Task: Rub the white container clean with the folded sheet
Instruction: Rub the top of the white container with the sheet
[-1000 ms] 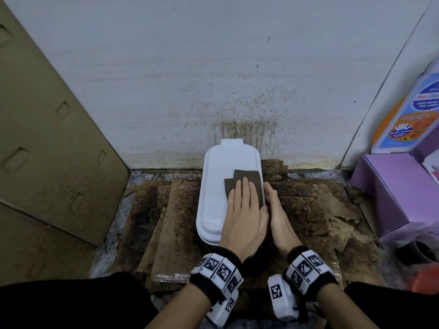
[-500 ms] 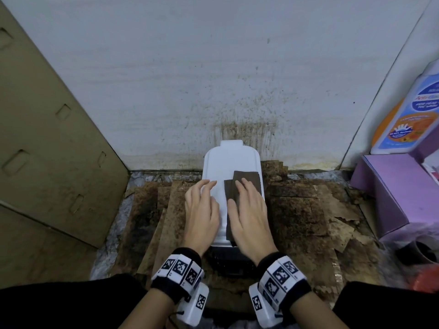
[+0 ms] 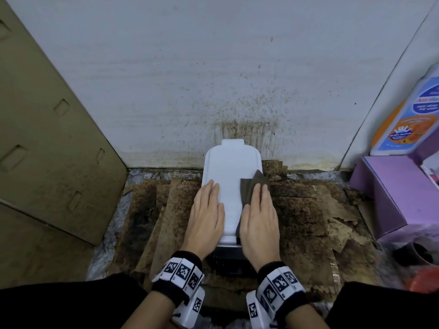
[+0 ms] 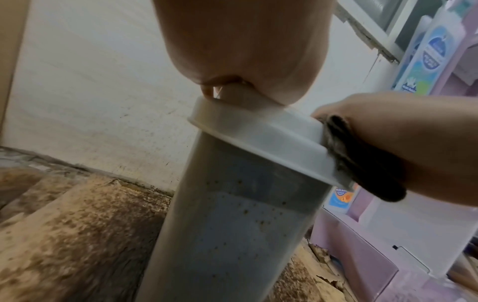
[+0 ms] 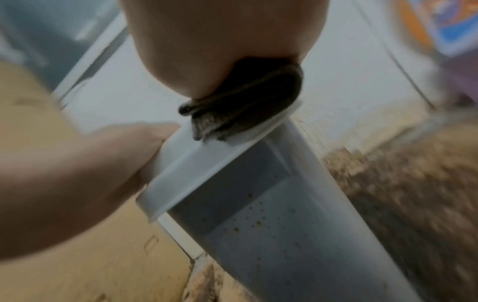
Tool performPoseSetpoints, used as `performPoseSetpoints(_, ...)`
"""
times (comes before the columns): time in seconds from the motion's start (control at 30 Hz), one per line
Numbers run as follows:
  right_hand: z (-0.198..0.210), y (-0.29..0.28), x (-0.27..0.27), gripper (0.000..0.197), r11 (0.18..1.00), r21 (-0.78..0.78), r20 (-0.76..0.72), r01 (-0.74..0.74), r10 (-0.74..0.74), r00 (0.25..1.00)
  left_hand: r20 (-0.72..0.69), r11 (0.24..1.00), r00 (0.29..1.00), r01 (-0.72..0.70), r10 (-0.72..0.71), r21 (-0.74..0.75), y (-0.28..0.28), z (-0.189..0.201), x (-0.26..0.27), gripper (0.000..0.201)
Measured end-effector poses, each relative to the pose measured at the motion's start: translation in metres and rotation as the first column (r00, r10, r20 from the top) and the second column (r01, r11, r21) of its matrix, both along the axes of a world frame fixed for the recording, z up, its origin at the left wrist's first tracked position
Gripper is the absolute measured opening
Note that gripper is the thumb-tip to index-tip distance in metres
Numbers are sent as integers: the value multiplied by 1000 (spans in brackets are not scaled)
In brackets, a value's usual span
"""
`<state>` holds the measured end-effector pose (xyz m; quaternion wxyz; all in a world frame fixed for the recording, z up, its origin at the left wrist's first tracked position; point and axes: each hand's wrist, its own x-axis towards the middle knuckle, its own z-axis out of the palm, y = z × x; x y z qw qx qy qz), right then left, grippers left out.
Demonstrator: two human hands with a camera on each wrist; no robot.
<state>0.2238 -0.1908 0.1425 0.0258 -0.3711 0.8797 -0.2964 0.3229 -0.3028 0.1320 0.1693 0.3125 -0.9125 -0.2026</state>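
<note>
A tall white container stands on the stained floor against the wall, seen from above by its flat lid. Brown specks dot its body. A dark folded sheet lies on the right side of the lid and hangs over its edge. My right hand presses flat on the sheet with straight fingers. On the left side of the lid my left hand rests flat and holds nothing. In the left wrist view the right hand covers the sheet at the rim.
Stained cardboard pieces cover the floor around the container. A big cardboard panel leans at the left. The wall behind is spattered brown. A purple box and a detergent bottle stand at the right, a dark cup below them.
The sheet passed from under my left hand to under my right. My left hand moved to the lid's left side and flattened; my right hand slid the sheet toward the right edge.
</note>
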Motion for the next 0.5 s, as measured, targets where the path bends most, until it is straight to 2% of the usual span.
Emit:
performPoseSetpoints(0.07,-2,7,-7,55,991,-133,204,-12,39,978,-1,1000,1000,-6,6,-12,1,-1,0,64)
performPoseSetpoints(0.13,-4,12,-13,55,974,-225,345,-17,95,934,-9,1000,1000,-12,12,-5,1,-2,-1,64)
performPoseSetpoints(0.27,1,16,-24,55,959,-269,631,89,106,769,-34,998,999,-25,27,64,3,1,-1,68)
performPoseSetpoints(0.4,3,17,-28,54,932,-324,744,162,146,652,-1,996,999,-38,38,85,5,6,0,66)
performPoseSetpoints(0.5,-4,15,-27,55,913,-365,755,184,175,632,56,993,998,-40,34,111,3,14,1,62)
